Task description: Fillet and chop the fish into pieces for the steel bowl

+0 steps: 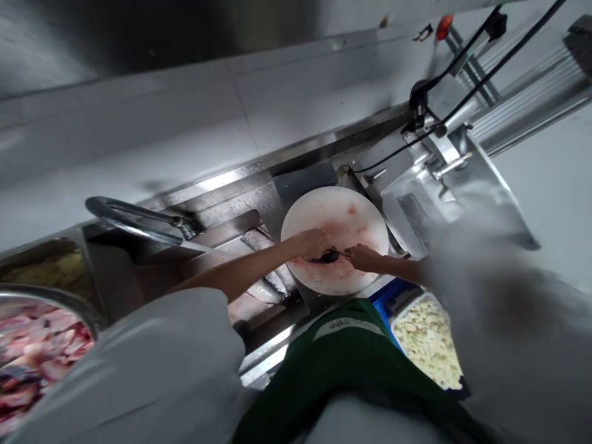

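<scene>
White round board x1 | dark piece x1 | left hand, right hand x2

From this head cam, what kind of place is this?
Most likely a commercial kitchen prep station: a round white cutting board on a stainless steel counter, a metal bowl of raw meat pieces, and a tray of chopped pale food.

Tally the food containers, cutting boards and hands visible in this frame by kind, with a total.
Cutting boards: 1, the round white board
Food containers: 3, the bowl of pink meat, the tray of pale chopped pieces, the pan of yellowish food
Hands: 2, left hand, right hand
Total: 6
</scene>
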